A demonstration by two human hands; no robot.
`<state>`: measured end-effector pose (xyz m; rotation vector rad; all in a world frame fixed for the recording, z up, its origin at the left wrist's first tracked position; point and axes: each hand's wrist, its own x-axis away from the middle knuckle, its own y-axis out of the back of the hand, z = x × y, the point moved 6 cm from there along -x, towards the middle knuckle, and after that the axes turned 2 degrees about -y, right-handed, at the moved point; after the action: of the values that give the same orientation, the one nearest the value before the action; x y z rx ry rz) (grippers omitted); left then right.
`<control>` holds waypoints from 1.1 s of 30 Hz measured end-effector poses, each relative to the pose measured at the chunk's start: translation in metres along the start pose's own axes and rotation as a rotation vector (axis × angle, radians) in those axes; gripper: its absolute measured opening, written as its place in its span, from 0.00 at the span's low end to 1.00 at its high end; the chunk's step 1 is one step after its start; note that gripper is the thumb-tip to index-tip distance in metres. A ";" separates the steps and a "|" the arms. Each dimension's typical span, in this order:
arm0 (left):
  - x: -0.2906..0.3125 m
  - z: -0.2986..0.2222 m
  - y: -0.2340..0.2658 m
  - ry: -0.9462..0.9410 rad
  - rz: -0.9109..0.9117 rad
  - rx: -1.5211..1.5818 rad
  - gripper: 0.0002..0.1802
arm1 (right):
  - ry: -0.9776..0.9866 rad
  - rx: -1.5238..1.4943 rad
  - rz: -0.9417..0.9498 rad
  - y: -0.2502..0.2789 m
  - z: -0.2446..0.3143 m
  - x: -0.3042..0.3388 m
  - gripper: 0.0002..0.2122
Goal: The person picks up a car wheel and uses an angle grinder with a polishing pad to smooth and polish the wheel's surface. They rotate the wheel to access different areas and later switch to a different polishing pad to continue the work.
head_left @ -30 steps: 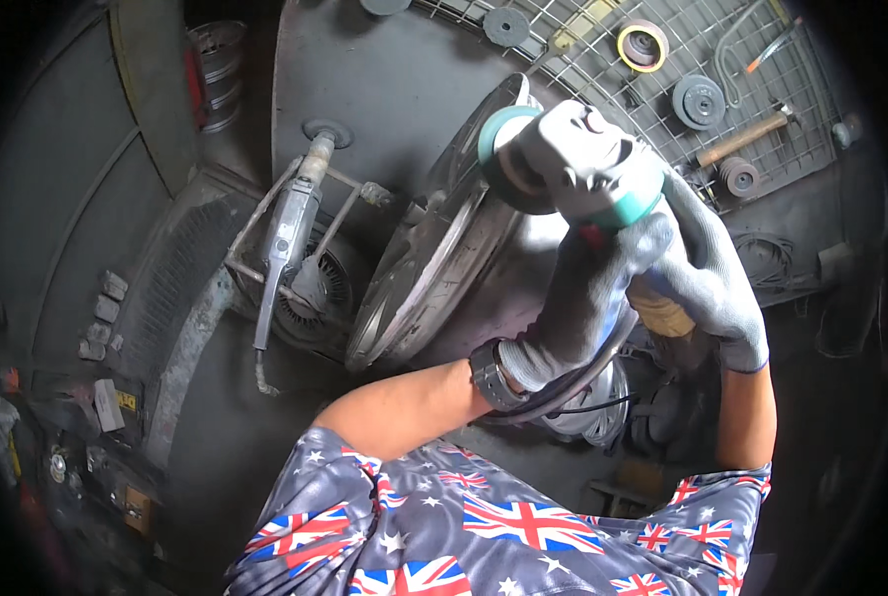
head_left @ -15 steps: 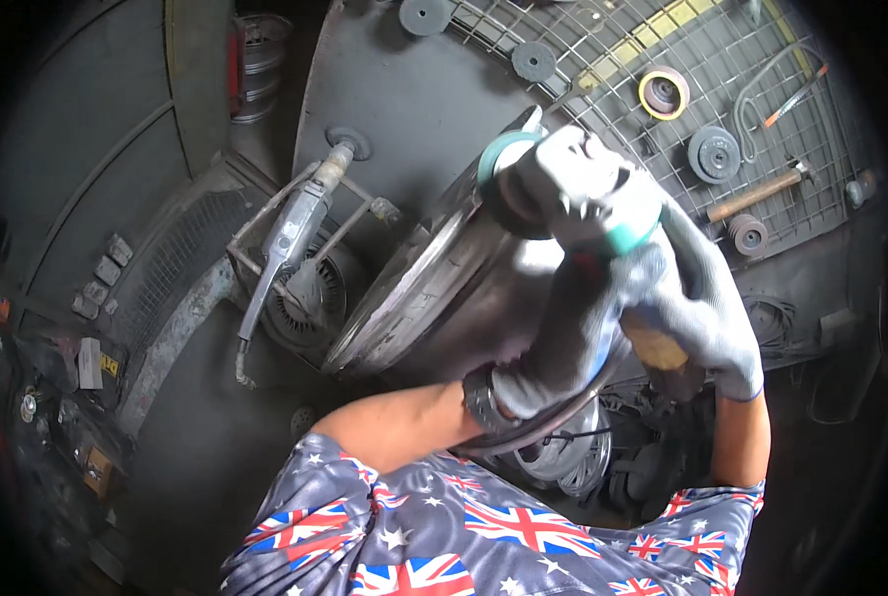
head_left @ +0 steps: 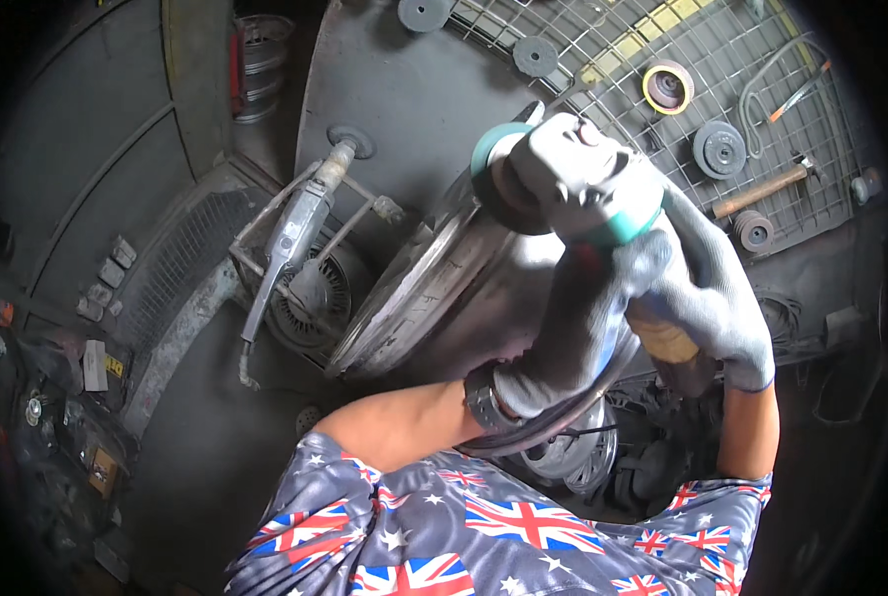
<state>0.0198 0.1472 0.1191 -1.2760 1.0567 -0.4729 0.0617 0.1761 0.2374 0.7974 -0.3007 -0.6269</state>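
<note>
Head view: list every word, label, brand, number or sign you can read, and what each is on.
No text reads clearly.
Yellow label, lower left: dark marks, too small and blurred.
Long grey tool: pale mark, too small.
Power tool held in the gloved hands: no lettering I can make out.
Shirt: flags and stars, no words visible.

Gloves [head_left: 717,323] are grey, the power tool [head_left: 573,174] grey and teal, the shirt [head_left: 533,524] flag-patterned.

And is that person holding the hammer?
No, the hammer is on the wire grid, while the left hand and right hand are both on the power tool.
</note>
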 end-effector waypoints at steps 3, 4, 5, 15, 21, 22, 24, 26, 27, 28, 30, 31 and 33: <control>-0.012 0.006 0.006 0.119 0.022 -0.053 0.13 | -0.032 0.031 -0.013 0.008 -0.010 -0.003 0.42; -0.009 0.004 0.003 0.075 0.005 -0.041 0.14 | -0.024 0.027 -0.002 0.005 -0.004 -0.001 0.43; -0.002 0.002 0.000 0.032 -0.013 -0.029 0.14 | -0.016 0.023 0.009 -0.002 0.003 0.002 0.43; 0.002 0.006 0.008 0.087 -0.020 0.082 0.18 | -0.028 0.000 0.014 -0.003 0.003 -0.001 0.43; 0.003 0.003 0.008 0.118 -0.004 -0.038 0.18 | -0.029 0.014 -0.035 0.005 -0.006 0.001 0.42; -0.002 0.001 0.008 0.128 0.005 -0.057 0.17 | -0.041 0.003 -0.039 0.005 -0.007 -0.001 0.42; -0.002 0.004 0.008 0.078 0.016 -0.025 0.16 | -0.028 -0.001 -0.018 0.001 -0.002 -0.001 0.42; 0.008 -0.001 0.004 0.048 -0.009 -0.040 0.17 | 0.009 -0.003 0.013 -0.004 0.000 0.008 0.42; 0.012 -0.007 -0.003 0.094 -0.013 0.009 0.18 | 0.018 0.046 -0.003 -0.005 0.002 0.010 0.42; 0.013 -0.007 -0.003 0.083 -0.013 0.000 0.18 | 0.020 0.032 0.010 -0.005 0.003 0.012 0.42; 0.011 -0.001 0.003 0.127 -0.009 0.025 0.18 | 0.008 0.046 0.001 -0.003 0.001 0.009 0.42; 0.009 0.000 0.004 0.134 0.000 0.027 0.18 | 0.003 0.076 -0.016 -0.001 0.001 0.005 0.42; 0.009 -0.001 0.005 0.116 0.019 0.006 0.18 | -0.043 0.082 -0.023 0.000 0.002 0.007 0.43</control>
<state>0.0226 0.1409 0.1114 -1.2442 1.1629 -0.5408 0.0658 0.1708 0.2391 0.8678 -0.3590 -0.6571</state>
